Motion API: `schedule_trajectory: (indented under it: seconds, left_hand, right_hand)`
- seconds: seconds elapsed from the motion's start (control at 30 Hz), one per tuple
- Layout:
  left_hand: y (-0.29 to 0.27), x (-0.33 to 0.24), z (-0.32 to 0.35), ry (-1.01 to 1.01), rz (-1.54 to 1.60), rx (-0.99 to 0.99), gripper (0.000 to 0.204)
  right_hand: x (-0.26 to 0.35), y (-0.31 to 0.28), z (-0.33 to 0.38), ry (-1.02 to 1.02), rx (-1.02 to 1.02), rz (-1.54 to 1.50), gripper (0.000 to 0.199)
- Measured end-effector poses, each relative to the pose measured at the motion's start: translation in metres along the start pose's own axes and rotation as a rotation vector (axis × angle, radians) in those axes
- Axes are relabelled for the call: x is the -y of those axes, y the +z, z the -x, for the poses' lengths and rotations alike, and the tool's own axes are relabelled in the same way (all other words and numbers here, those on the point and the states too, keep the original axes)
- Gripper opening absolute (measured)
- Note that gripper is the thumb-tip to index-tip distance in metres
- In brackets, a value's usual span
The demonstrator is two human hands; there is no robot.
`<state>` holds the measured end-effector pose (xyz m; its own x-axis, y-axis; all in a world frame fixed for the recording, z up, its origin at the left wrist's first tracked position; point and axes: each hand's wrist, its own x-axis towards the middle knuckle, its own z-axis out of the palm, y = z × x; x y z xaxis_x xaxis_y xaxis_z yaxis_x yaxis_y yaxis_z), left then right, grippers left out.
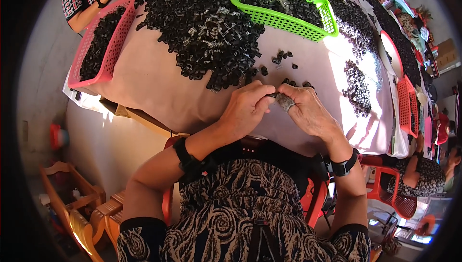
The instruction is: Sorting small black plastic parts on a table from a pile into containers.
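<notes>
Black parts pile point(211, 45) left of green basket point(288, 27), probably for easy reach. On basket's near side: left hand point(246, 107) pinched closed on small black part point(273, 95); right hand point(310, 113), grey finger wrap point(285, 102), pinching its other end, presumably to steady it.

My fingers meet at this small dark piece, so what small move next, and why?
Perhaps steady the small dark piece with the left hand while the right hand presses gently: both hands meet at it, and only a sliver shows between them.
</notes>
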<state>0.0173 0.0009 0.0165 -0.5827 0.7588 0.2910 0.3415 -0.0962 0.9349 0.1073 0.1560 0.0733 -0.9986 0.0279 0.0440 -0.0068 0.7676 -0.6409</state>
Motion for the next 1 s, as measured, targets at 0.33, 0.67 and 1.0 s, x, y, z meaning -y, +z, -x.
schedule_trajectory:
  seconds: [0.33, 0.67, 1.0]
  left_hand:
    - [-0.002, 0.002, 0.003, -0.021, 0.159, 0.098, 0.017]
    - [-0.005, -0.009, 0.0, 0.2, 0.233, 0.173, 0.016]
    - [-0.008, -0.012, 0.002, 0.138, 0.326, 0.283, 0.017]
  right_hand:
    - [-0.003, -0.02, -0.002, 0.334, 0.2, -0.448, 0.012]
    - [-0.013, -0.002, 0.016, 0.468, 0.338, -1.049, 0.023]
    - [-0.015, 0.049, 0.029, 0.211, 0.268, -1.586, 0.029]
